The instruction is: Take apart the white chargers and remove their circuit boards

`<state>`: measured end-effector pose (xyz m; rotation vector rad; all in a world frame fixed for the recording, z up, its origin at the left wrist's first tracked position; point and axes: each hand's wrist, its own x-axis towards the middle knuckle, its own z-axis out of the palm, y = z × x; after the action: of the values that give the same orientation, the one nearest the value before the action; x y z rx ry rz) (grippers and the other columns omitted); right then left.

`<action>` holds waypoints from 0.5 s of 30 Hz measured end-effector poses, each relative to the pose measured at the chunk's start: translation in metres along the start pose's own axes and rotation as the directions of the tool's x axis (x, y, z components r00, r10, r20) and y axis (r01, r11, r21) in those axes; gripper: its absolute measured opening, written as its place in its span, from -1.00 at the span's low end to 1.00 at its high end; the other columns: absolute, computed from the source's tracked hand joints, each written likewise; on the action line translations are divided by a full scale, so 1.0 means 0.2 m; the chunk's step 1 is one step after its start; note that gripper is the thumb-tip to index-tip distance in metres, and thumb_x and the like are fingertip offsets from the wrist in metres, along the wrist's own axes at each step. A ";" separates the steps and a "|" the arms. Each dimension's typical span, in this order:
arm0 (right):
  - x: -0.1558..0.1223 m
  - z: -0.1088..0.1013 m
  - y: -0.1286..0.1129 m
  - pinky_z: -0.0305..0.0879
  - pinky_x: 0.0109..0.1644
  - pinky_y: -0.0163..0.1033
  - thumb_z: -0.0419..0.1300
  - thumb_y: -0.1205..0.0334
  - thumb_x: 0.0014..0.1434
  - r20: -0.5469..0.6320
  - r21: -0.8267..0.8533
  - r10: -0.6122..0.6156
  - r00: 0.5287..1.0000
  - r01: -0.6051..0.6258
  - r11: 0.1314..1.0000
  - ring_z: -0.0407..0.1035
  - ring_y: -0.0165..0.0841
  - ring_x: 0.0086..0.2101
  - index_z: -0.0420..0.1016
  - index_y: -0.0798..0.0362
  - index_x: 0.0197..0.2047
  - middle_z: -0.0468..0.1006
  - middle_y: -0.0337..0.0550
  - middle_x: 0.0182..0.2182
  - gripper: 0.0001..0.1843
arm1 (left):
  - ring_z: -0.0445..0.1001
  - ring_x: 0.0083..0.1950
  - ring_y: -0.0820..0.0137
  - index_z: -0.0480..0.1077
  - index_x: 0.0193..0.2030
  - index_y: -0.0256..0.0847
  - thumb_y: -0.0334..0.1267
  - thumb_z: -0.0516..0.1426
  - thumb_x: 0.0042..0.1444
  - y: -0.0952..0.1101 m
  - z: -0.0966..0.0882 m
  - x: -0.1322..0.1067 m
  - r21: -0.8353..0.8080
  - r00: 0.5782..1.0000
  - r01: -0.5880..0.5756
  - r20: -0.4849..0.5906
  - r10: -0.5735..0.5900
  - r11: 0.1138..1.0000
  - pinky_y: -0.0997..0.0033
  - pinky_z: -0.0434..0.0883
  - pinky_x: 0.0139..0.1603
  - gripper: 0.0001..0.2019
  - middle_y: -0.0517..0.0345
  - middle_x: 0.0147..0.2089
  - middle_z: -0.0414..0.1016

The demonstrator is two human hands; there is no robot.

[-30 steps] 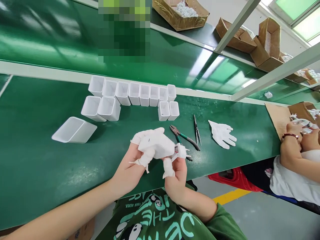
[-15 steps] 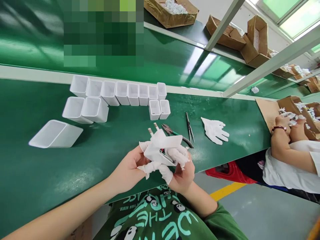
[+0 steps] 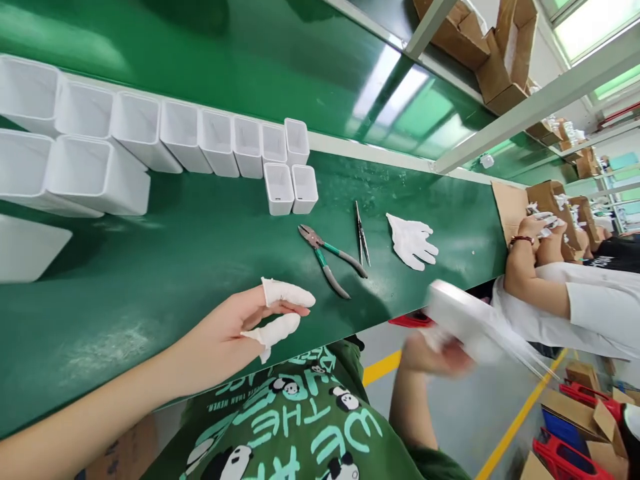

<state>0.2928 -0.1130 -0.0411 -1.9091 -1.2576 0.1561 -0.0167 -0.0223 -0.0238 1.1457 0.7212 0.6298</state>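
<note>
My left hand (image 3: 245, 327) is over the front of the green table (image 3: 210, 247), with white covers on thumb and index finger. Its fingers are stretched out and apart, holding nothing. Off to the right, past the table edge, my right hand (image 3: 440, 353) grips a white plug adapter housing (image 3: 457, 310); both are smeared by motion. Closest to my left hand lie pliers (image 3: 320, 250) with green and grey handles, spread open. Beside them are metal tweezers (image 3: 361, 233) and a white glove (image 3: 413, 241).
White open-topped bins (image 3: 215, 140) stand in rows along the back left. Another bin (image 3: 30, 250) lies on its side at the left edge. A co-worker (image 3: 540, 293) sits at right by cardboard boxes (image 3: 553, 207). Open cartons (image 3: 585, 417) and red stools stand on the floor.
My right hand has swung right, away from the table, carrying the adapter. The left hand has let go of it and stayed over the table. The view has shifted right.
</note>
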 end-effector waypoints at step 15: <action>0.01 0.07 -0.34 0.57 -0.01 0.05 0.34 0.02 0.20 0.182 0.543 0.290 0.940 -0.342 0.767 0.54 -0.15 -0.07 0.40 -0.13 0.26 0.57 -0.01 0.09 -0.42 | 0.59 0.13 0.09 0.51 0.24 0.03 -0.22 0.31 0.15 -0.01 0.03 0.01 0.334 0.920 -0.294 -0.154 0.360 0.895 0.28 0.62 0.04 -0.52 0.02 0.15 0.61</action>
<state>0.2380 -0.0931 -0.0027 -1.5697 -0.7974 0.7225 -0.0111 -0.0258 -0.0254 1.5225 0.8341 0.9624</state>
